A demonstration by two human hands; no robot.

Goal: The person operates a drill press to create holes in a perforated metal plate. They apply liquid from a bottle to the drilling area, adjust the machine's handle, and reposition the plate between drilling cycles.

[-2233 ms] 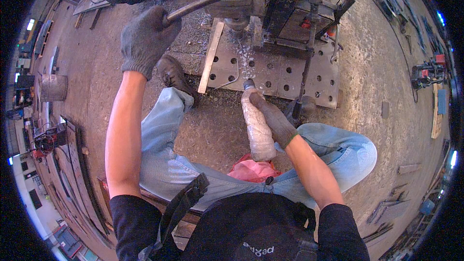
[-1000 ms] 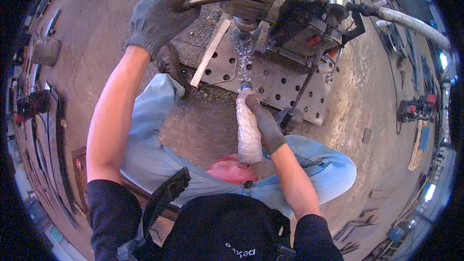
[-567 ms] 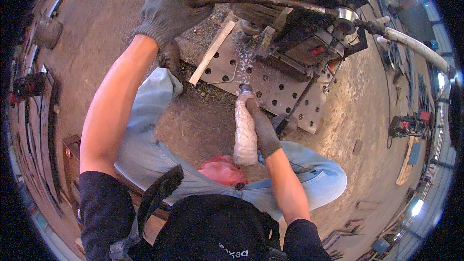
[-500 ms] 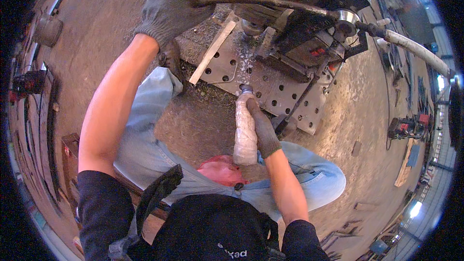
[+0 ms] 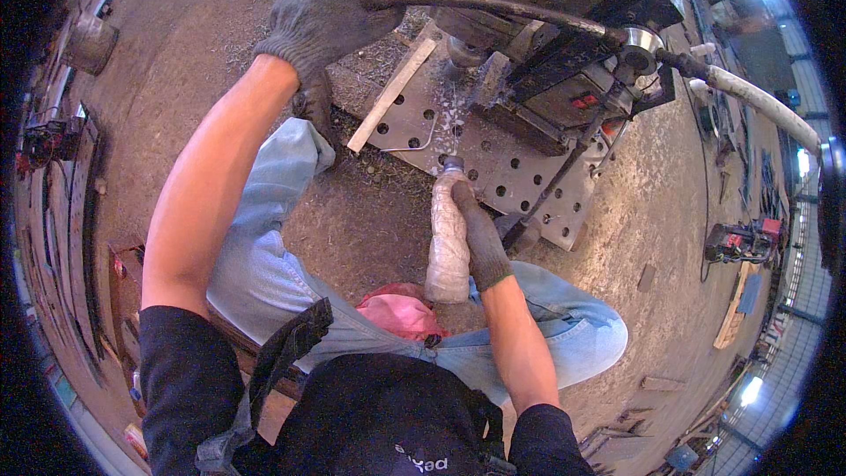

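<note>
My left hand, in a grey knit glove, is closed round the end of a long metal lever. The lever runs right to a round hub on a dark drilling machine. Below the machine lies a steel plate with several round holes, strewn with pale shavings and wet spots. My right hand, gloved too, grips a cloudy plastic bottle from its right side. The bottle's dark cap points away from me, over the plate's near edge. A thin streak runs on from the cap toward the drill area.
A flat pale bar lies across the plate's left part. A pale-sleeved hose or bar extends right from the hub. Beneath my legs is a pink-red cloth or bag. Another red and black machine stands at right; long metal pieces lie at left.
The view has shifted slightly, moving the machine and lever a little in the picture. Both hands keep their grips on the lever and the bottle.
</note>
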